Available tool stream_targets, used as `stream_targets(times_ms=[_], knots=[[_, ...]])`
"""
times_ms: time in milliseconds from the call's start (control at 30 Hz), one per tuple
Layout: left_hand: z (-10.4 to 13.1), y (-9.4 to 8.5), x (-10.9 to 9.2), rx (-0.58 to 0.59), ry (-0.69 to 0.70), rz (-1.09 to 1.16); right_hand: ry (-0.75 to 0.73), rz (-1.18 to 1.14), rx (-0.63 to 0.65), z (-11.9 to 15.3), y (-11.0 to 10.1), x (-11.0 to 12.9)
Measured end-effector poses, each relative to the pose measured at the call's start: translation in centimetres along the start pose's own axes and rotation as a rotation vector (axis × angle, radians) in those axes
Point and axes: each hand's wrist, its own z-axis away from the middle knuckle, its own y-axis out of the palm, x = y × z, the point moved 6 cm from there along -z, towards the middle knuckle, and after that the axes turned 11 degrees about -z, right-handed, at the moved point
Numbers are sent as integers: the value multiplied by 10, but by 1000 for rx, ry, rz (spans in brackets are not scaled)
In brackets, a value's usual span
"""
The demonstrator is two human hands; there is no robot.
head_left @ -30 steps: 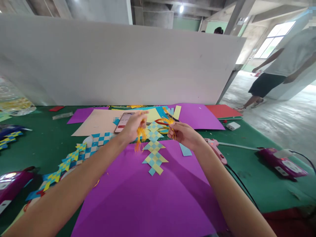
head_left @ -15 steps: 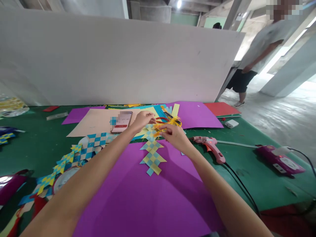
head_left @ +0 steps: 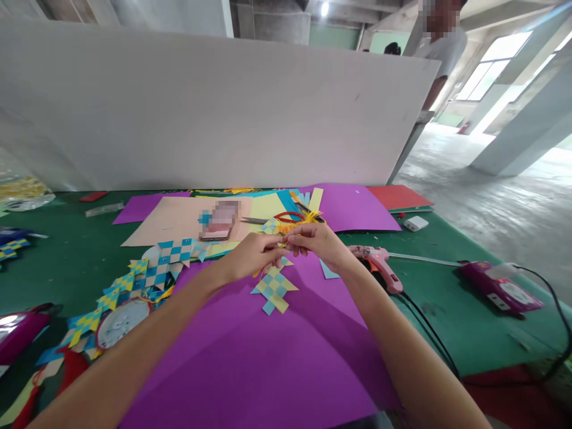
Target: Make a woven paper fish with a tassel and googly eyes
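Observation:
My left hand (head_left: 257, 255) and my right hand (head_left: 313, 241) meet above a woven blue-and-yellow paper piece (head_left: 274, 287), their fingertips pinched close together. Thin yellow-orange cord shows at the fingers of both hands. The woven piece lies on a large purple sheet (head_left: 268, 357), its upper part hidden by my hands. Just beyond my fingers are a yellow tassel bundle (head_left: 318, 217) and scissors with red handles (head_left: 290, 217).
A pink glue gun (head_left: 379, 265) lies right, near a purple power strip (head_left: 500, 286). Left are woven paper strips (head_left: 114, 292) and a round dish (head_left: 125, 322). A phone (head_left: 221, 220) rests behind my left hand. A person (head_left: 442, 53) stands beyond the white panel (head_left: 214, 113).
My left hand has come down and nearer, its fingertips now beside my right hand's. The scissors show more. The person in the background has moved left behind the panel.

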Motion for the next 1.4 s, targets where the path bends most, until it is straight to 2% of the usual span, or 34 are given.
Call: stream_targets(times_ms=[133, 333, 467, 500, 533, 633, 667, 700, 767, 867, 933, 1033, 1100, 1200, 1267, 1333, 1400], knots=[[17, 1, 9, 47, -64, 7, 2, -49, 35, 0, -2, 1], [46, 15, 17, 95, -153, 179, 36, -46, 115, 8, 5, 8], [70, 34, 18, 359, -178, 199, 149, 46, 252, 33, 14, 7], [74, 35, 19, 389, -165, 146, 194, 77, 313, 43, 17, 6], [75, 33, 20, 361, -139, 60, 239, 102, 381, 54, 20, 5], [69, 14, 19, 57, 18, -275, 345, 160, 575, 86, 27, 9], [67, 11, 16, -8, 89, -358, 362, 182, 622, 96, 29, 12], [65, 13, 15, -25, 155, -419, 373, 197, 667, 104, 31, 16], [62, 22, 14, 38, 262, -499, 395, 203, 746, 118, 35, 25], [60, 35, 16, 116, 334, -567, 437, 175, 813, 129, 34, 34], [61, 38, 18, 104, 345, -576, 454, 157, 811, 126, 29, 33], [62, 38, 20, 64, 343, -560, 432, 192, 753, 111, 19, 17], [63, 38, 21, 44, 343, -548, 340, 372, 665, 97, 12, 0], [64, 36, 24, 11, 328, -532, 79, 829, 401, 79, 6, -15], [65, 34, 26, 10, 318, -520, -46, 1057, 259, 78, 11, -19], [67, 34, 27, 23, 327, -515, -92, 1152, 237, 83, 22, -25], [69, 34, 28, 36, 343, -537, -109, 1143, 261, 88, 34, -31]])
